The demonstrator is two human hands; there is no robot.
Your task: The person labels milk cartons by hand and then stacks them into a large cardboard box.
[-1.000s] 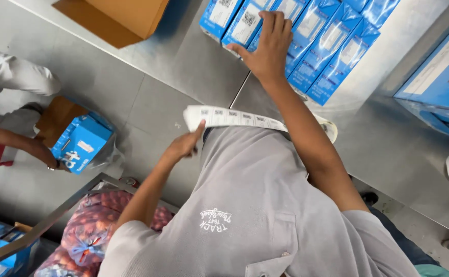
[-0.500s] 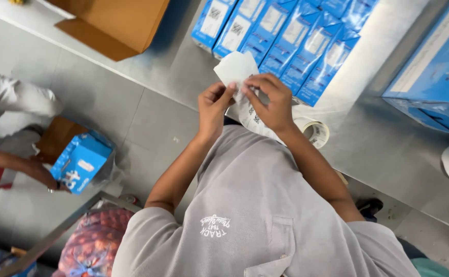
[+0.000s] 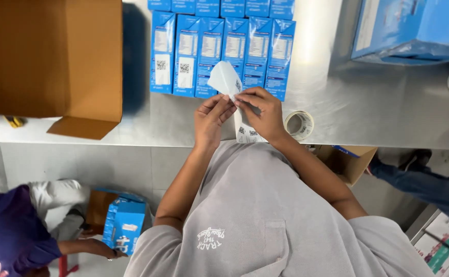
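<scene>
White paper — a thin, printed leaflet point(image 3: 228, 82) — is pinched between both hands above the near edge of the steel bench point(image 3: 347, 110). The left hand point(image 3: 210, 120) grips it with fingertips from the left, and the right hand point(image 3: 260, 110) is closed on it from the right, the two hands almost touching. The sheet's upper part fans up and curls over the cartons behind it; a lower strip hangs down under the right hand, with small dark print too fine to make out.

Just beyond the hands lies a row of slim blue cartons point(image 3: 222, 54), flat and side by side, with a second row above cut off by the frame. A roll of clear tape point(image 3: 299, 124) sits on the bench just beside the right wrist. A large brown cardboard box point(image 3: 50, 56) lies open at the left; its inside is out of sight. A bigger blue box point(image 3: 409, 28) is cropped at the upper right.

Below the bench, a person in purple holds a blue box point(image 3: 124, 225) on the floor — its contents hidden.
</scene>
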